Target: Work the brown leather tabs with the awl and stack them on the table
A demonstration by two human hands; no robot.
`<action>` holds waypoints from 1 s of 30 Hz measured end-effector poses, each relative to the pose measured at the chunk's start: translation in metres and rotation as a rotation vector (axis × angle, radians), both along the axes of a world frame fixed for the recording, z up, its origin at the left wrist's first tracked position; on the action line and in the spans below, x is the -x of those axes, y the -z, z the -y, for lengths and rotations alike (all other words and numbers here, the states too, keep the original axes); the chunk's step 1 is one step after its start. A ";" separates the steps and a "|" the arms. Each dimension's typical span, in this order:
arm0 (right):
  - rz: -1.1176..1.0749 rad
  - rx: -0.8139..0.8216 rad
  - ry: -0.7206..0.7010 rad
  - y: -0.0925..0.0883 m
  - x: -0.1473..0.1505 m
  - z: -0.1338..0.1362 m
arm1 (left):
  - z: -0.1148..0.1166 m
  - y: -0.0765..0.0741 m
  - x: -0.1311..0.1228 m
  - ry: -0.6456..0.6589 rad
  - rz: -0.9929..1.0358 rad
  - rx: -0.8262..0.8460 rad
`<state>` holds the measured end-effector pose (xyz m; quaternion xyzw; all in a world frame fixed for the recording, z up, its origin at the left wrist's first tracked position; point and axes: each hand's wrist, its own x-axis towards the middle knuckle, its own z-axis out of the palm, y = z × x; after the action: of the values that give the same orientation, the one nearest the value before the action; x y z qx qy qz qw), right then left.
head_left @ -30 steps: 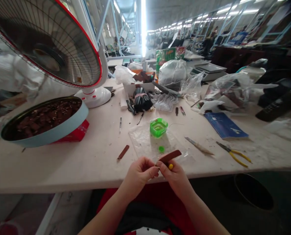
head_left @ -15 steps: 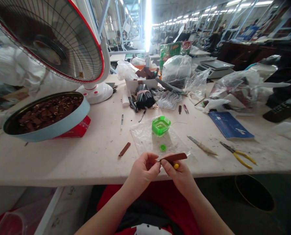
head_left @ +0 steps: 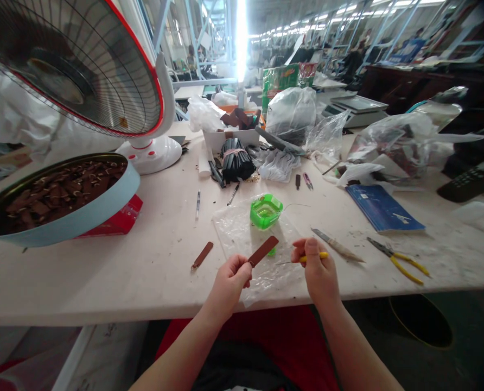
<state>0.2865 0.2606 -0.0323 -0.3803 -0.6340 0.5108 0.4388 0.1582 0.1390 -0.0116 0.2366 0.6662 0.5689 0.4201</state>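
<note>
My left hand (head_left: pixel 230 278) pinches one end of a brown leather strip (head_left: pixel 263 251), which points up and to the right over a clear plastic sheet (head_left: pixel 242 234). My right hand (head_left: pixel 317 270) is closed round a thin yellow-handled tool (head_left: pixel 314 256) whose fine tip points left toward the strip. A green plastic dish (head_left: pixel 265 211) sits just beyond both hands on the sheet. Another brown strip (head_left: pixel 202 255) lies on the table to the left of my left hand.
A round tin (head_left: pixel 103 206) of brown pieces stands at left under a fan heater (head_left: pixel 75 65). Yellow-handled pliers (head_left: pixel 400 260), a knife-like tool (head_left: pixel 337 245) and a blue booklet (head_left: pixel 382 209) lie to the right. Bags, black bundles and boxes crowd the table's far side.
My hands have come apart: the right one drew away to the right with the yellow tool, and the left one keeps the strip, now tilted upward.
</note>
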 end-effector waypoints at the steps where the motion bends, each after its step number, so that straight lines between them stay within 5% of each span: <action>1: -0.001 -0.008 0.028 0.004 0.003 -0.004 | -0.002 0.002 0.002 -0.004 0.015 0.001; 8: 0.061 -0.036 0.053 0.036 0.021 -0.018 | -0.011 0.015 0.011 -0.054 0.063 -0.009; 13: 0.062 -0.023 0.032 0.041 0.023 -0.020 | -0.014 0.018 0.011 -0.072 0.077 0.012; 18: -0.027 -0.010 0.105 0.024 0.016 -0.012 | -0.014 0.017 0.010 -0.067 0.101 0.016; 25: -0.529 0.293 0.101 -0.027 -0.002 0.017 | -0.006 0.006 -0.005 0.096 0.220 0.004; 30: -0.558 0.319 0.056 -0.034 -0.003 0.029 | 0.004 -0.009 -0.015 0.124 0.228 -0.051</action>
<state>0.2892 0.2312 0.0022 -0.3070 -0.3902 0.6760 0.5445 0.1729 0.1347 -0.0031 0.2214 0.5836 0.5818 0.5214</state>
